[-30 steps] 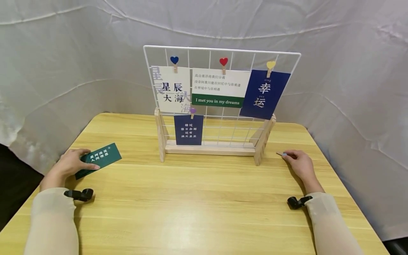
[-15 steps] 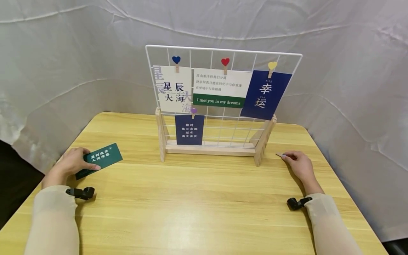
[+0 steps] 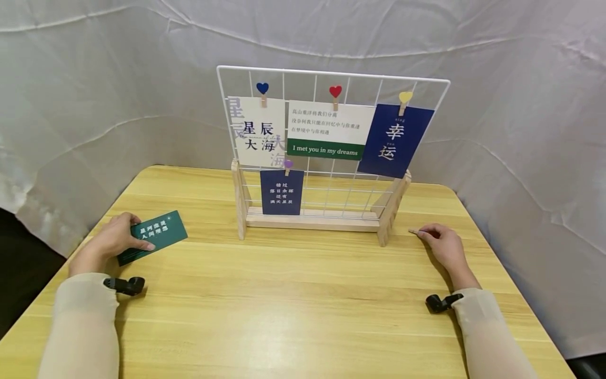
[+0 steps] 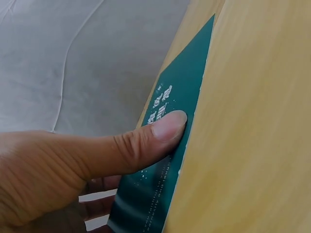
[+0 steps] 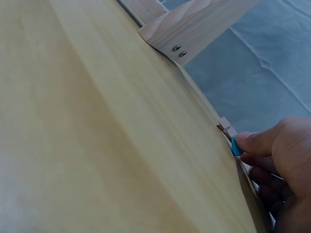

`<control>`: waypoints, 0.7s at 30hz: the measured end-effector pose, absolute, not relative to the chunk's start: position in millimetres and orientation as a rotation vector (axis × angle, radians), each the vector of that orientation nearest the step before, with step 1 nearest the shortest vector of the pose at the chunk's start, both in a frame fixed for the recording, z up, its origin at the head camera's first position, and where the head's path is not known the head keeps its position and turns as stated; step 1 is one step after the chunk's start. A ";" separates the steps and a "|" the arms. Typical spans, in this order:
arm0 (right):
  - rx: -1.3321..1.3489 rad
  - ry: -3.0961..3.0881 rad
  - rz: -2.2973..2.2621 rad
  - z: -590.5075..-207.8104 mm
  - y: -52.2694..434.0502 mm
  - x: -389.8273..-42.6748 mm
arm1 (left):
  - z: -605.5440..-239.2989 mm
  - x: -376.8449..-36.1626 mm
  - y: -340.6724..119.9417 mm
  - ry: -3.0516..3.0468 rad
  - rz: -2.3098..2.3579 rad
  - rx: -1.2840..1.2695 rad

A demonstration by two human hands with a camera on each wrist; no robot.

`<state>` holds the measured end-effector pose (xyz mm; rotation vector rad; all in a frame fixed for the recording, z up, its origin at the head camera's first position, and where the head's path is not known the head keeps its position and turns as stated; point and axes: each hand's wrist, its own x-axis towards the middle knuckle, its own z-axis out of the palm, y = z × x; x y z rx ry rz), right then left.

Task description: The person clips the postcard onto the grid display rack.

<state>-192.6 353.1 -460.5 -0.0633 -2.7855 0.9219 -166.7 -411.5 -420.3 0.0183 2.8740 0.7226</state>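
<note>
Both hands grip: left hand (image 3: 106, 243) pinches the green card (image 3: 152, 236), right hand (image 3: 442, 246) apparently pinches a small clothespin (image 5: 226, 128); either could slip from thin fingertip holds.

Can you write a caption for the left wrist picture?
A left hand holds a green card at the edge of a wooden table, thumb on top.

A grid stand (image 3: 331, 152) sits at the back middle of a table (image 3: 284, 295), with 4 cards clipped on it. A loose card (image 3: 158, 235) lies at the left edge, a small clip (image 3: 414, 231) right of the stand.
</note>
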 end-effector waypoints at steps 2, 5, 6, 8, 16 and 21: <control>-0.054 -2.785 0.923 -460.3 352.5 -192.2 | -419.6 -167.3 -410.2 2.868 0.727 0.012; -0.044 -2.785 0.927 -459.5 350.9 -191.5 | -419.0 -169.4 -409.7 2.865 0.733 0.026; -0.041 -2.785 0.928 -459.4 350.4 -191.3 | -418.6 -170.4 -409.6 2.867 0.732 0.033; -0.031 -2.788 0.918 -459.7 349.7 -191.2 | -417.5 -172.6 -409.1 2.869 0.732 0.065; 0.033 -2.800 0.896 -459.9 348.9 -191.9 | -411.0 -170.8 -403.1 2.864 0.787 0.168; 0.033 -2.843 0.878 -458.3 348.2 -190.8 | -405.2 -167.0 -401.8 2.868 0.797 0.223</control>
